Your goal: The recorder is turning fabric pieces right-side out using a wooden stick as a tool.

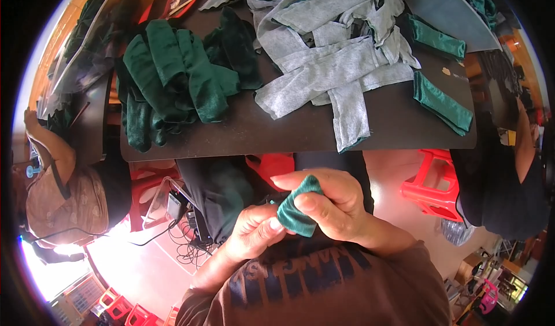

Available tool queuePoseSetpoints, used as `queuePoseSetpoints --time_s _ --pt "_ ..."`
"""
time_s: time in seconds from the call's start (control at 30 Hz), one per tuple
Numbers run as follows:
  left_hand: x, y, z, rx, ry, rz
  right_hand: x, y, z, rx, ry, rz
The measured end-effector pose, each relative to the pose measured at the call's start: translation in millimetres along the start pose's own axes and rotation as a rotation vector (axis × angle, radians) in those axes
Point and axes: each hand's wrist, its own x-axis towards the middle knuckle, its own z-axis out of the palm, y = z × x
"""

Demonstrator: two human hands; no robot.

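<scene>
working a small green velvet piece (297,208) close in front of the chest, below the near edge of the dark table (243,135); right hand (329,202) pinching it, thumb and bent fingers closed over its upper fold; left hand (254,230) curled tight under its lower end, fingers gripping from below. seemingly turning or rolling the fabric between the two hands, judging by the bunched, doubled shape, though exact stage hard to tell. probably calling next for a steady pinch on one end and a careful pull or fold with the other, keeping the slippery pile from sliding out. lying on the table, well apart from the hands: a heap of dark green velvet pieces (173,77) at the left, a spread of grey knit strips (335,54) criss-crossing the middle, two folded green strips (442,102) near the right edge. sitting at the left, another person in a brown patterned top (63,196); standing at the right, another in dark clothing (503,193). crowding the floor beneath: red plastic stools (430,184), tangled black cables (185,242). nothing blocking the hands themselves; only the table edge lying between them and the piles.
</scene>
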Motion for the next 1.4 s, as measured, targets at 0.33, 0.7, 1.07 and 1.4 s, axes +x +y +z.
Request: queuePoseSetpoints --time_s 0.33,0.7,1.07,1.4 --pt "2 10 3 0.451 0.161 -0.004 6 -16 -7 -0.322 0.132 -0.101" --pt "-8 -6 1 0.463 0.185 0.032 -4 -1 2 -0.026 0.034 0.024" --pt "-7 -2 4 0.362 0.189 0.042 0 -4 -1 -0.042 0.024 0.029" --pt "-3 -1 1 0.450 0.138 0.065 -4 -2 4 0.136 0.054 0.119"
